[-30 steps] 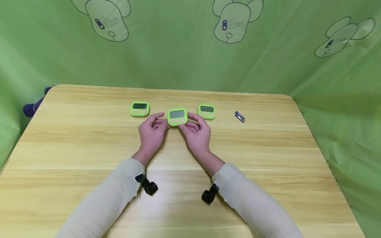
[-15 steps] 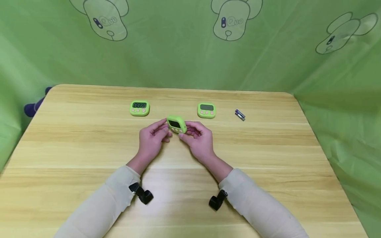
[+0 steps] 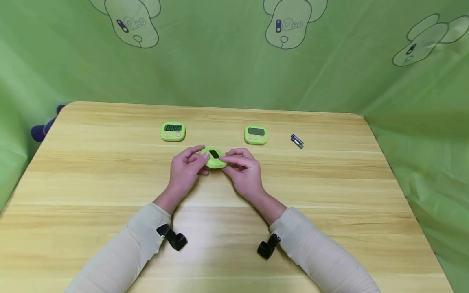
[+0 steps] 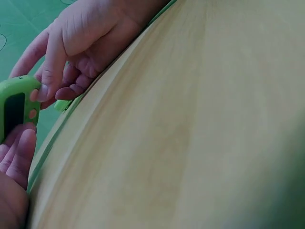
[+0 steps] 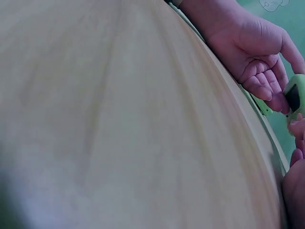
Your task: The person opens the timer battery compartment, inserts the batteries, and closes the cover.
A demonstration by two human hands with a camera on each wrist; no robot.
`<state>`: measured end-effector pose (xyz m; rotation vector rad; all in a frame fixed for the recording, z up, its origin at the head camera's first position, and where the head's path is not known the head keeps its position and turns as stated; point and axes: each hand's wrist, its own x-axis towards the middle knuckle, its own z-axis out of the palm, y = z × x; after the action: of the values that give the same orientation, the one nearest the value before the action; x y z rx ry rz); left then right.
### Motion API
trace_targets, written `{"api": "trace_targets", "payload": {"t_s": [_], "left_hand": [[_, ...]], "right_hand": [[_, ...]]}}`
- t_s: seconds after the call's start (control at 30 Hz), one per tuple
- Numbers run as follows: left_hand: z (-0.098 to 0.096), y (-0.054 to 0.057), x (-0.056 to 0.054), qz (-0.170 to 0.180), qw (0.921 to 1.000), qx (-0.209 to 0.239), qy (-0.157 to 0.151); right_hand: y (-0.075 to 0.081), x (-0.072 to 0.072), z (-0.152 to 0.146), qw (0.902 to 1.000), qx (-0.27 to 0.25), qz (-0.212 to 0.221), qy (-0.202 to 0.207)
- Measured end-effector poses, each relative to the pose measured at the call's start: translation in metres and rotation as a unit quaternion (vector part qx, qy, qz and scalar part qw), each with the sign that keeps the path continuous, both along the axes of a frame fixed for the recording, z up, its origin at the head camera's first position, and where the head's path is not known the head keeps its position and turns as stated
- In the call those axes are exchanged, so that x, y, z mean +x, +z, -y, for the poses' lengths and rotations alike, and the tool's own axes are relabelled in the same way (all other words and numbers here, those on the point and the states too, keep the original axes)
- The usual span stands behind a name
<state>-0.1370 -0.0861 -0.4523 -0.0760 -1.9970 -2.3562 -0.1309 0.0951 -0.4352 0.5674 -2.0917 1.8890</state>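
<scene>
A green kitchen timer (image 3: 219,163) is tilted back side up between both hands, with a black rectangle showing on its back. My left hand (image 3: 184,171) grips its left end, thumb on top. At the other end, my right hand (image 3: 246,173) pinches the timer, index fingertip beside the black rectangle and thumb at the near edge. From below, the left wrist view shows the timer's dark screen (image 4: 14,110) and pink buttons (image 4: 33,113). The right wrist view catches only part of the timer (image 5: 296,86) at its edge.
A second green timer (image 3: 173,132) reading zeros lies at the back left of the wooden table (image 3: 223,244). Another timer (image 3: 255,135), its screen blank, lies to the right. Two small batteries (image 3: 297,141) lie farther right. A green curtain (image 3: 220,73) hangs behind.
The held timer has turned over from screen up to back up and come slightly nearer. The right index finger has shifted onto its back. The other timers and batteries stay put.
</scene>
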Motion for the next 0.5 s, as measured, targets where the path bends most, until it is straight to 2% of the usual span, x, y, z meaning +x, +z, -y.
{"api": "trace_targets", "payload": {"t_s": [0.1, 0.17, 0.33, 0.43, 0.5], "left_hand": [[0.000, -0.001, -0.001, 0.003, 0.9999, 0.009, 0.008], [0.000, -0.001, -0.001, 0.003, 0.9998, 0.015, 0.013], [0.001, -0.003, -0.001, -0.007, 0.9999, 0.005, 0.015], [0.001, -0.005, -0.001, -0.017, 0.9996, -0.021, 0.003], [0.002, -0.004, -0.001, -0.024, 0.9988, -0.043, -0.010]], "right_hand": [[-0.010, -0.005, -0.002, 0.9994, -0.016, 0.029, 0.012], [-0.015, -0.009, -0.004, 0.9974, -0.029, 0.064, 0.017], [-0.019, -0.014, -0.005, 0.9848, -0.074, 0.156, 0.021], [-0.018, -0.015, -0.005, 0.9803, -0.085, 0.177, 0.022], [-0.017, -0.015, -0.004, 0.9818, -0.071, 0.175, 0.020]]}}
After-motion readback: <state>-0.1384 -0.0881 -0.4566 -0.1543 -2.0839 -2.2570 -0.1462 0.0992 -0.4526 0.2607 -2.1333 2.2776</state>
